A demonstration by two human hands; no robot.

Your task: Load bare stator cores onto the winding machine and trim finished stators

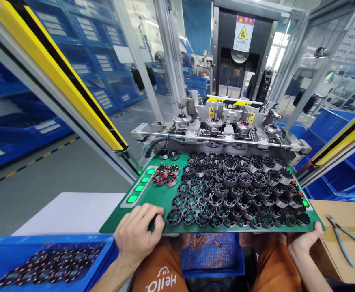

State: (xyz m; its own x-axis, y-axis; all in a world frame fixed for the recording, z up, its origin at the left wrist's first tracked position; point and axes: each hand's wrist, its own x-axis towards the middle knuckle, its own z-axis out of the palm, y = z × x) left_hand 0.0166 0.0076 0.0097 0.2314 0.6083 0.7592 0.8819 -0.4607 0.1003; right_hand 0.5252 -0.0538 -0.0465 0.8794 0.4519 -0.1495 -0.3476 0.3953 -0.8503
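A green board lies in front of the machine, with many black and metal rings in rows, some stacked. Several copper-wound rings sit at its left. My left hand rests on the board's near left edge, its fingers curled; whether they hold anything is hidden. At the near right corner, my right hand grips the board's edge, thumb on top and fingers mostly out of sight beneath. Lit green buttons line the left side of the board.
A machine fixture with four holders stands behind the board. A blue bin with wound rings is at lower left. Pliers lie on a cardboard box at right. Below the board is a blue tray with copper scraps.
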